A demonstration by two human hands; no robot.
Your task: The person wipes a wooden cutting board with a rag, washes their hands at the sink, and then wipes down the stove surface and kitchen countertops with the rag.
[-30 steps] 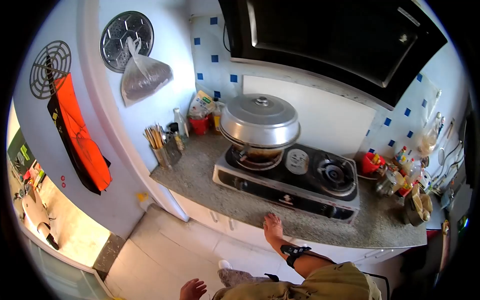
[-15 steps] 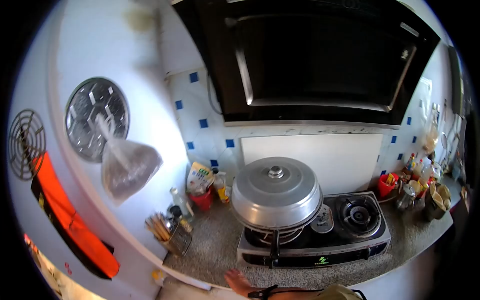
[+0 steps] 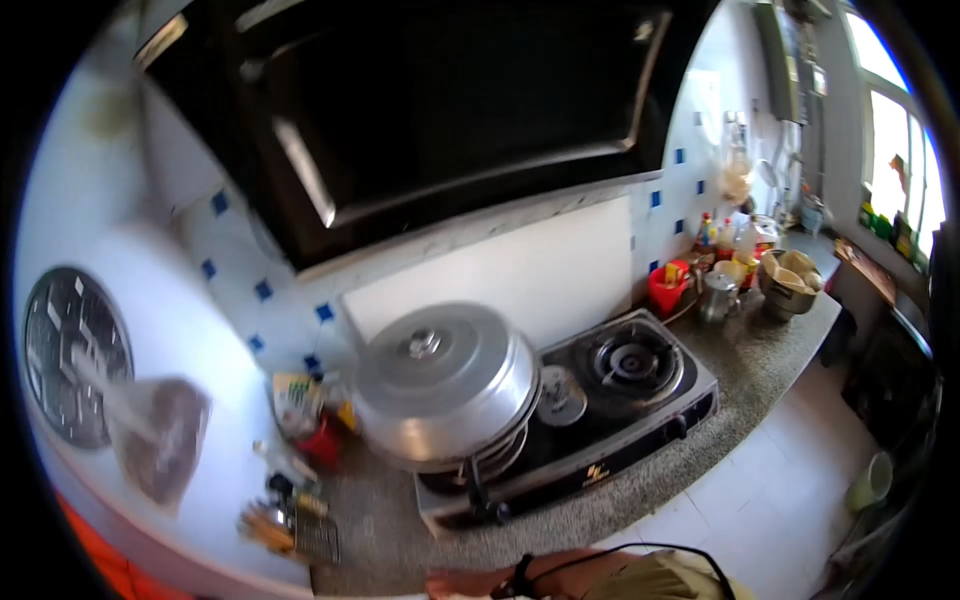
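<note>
My right hand (image 3: 465, 582) shows at the bottom edge, reaching left across the front of the counter, blurred and partly cut off. It looks open, with no object visible in it. A dark band circles the wrist, and a khaki sleeve (image 3: 650, 578) covers the upper arm. Above the hand stands a two-burner gas stove (image 3: 595, 450). On its left burner sits a large silver pot with a domed lid (image 3: 435, 365), its black handle (image 3: 480, 492) pointing toward me. The right burner (image 3: 632, 362) is bare. My left hand is out of view.
A black range hood (image 3: 450, 110) hangs over the stove. At the left are a chopstick holder (image 3: 315, 535) and a red container (image 3: 320, 443). Rightward stand a red cup (image 3: 667, 290), a metal jug (image 3: 718, 297) and a bowl (image 3: 787, 298). A green bin (image 3: 869, 482) is on the floor.
My view has swung right and tilted, so the stove and pot sit further left and the window and floor show. My right hand now sits lower in the view, more cut off.
</note>
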